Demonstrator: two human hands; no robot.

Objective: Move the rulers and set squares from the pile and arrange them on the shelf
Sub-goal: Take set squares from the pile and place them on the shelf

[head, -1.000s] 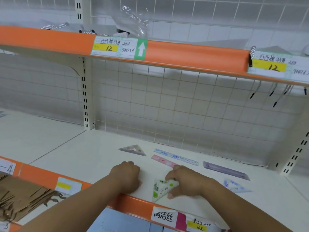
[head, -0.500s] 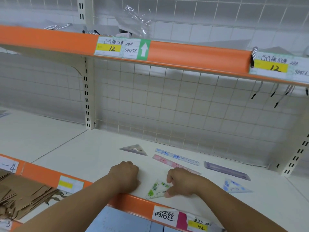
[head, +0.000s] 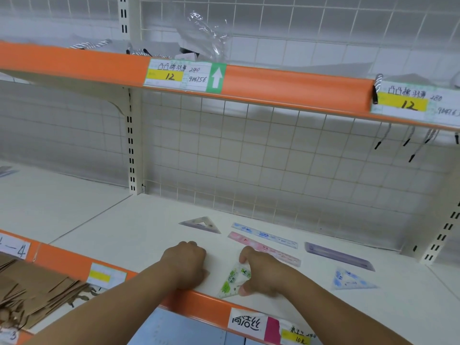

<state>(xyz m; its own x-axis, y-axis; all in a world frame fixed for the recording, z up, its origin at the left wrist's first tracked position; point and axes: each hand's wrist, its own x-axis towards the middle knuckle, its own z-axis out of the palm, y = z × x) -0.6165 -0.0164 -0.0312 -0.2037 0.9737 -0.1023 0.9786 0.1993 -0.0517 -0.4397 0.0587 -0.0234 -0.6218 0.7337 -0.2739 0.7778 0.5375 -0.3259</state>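
Over the last second right hand (head: 263, 275) kept thumb and fingers pinched on green set square (head: 232, 280), turning it flatter at shelf (head: 124, 220) front edge, lower centre; left hand (head: 185, 265) stayed fisted, empty, so placement looked nearly done.

Head view, close over the grip
I looked forward and down; the right hand (head: 261, 272) pinching the green set square (head: 232, 282) sat low in frame, the shelf (head: 124, 232) running beyond it.

- One corner of the green set square (head: 232, 282) is covered by the right hand (head: 263, 275).
- The far-right price label (head: 418, 103) is cut off by the edge.
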